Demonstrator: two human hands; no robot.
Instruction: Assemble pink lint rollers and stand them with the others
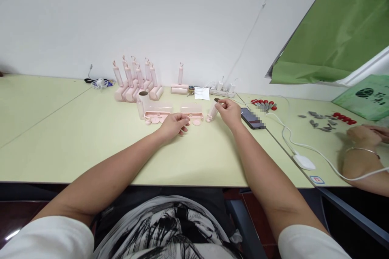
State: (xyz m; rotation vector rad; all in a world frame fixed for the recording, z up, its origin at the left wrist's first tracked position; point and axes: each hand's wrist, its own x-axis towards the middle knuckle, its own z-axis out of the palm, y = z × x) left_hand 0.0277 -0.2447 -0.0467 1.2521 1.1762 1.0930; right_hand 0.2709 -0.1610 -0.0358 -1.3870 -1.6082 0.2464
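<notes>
Two pink open cases lie side by side on the pale green table, a left case (pixel 158 112) and a right case (pixel 191 114), with small round pink parts (pixel 155 120) in front. My left hand (pixel 174 126) is between them at their front edge, fingers curled loosely; what its fingertips touch, if anything, is too small to tell. To the right, my right hand (pixel 227 111) has thumb and index finger at the upper end of a small pink roller (pixel 212 112), which leans to the right. A roll with a brown core (pixel 143 99) stands upright at the left case.
Several assembled pink rollers (pixel 138 83) stand at the back left, one more (pixel 180 77) near the wall. A phone (pixel 252 118), white cable (pixel 304 145) and grey pieces (pixel 323 121) lie right. Another person's hands (pixel 364 134) rest at the far right.
</notes>
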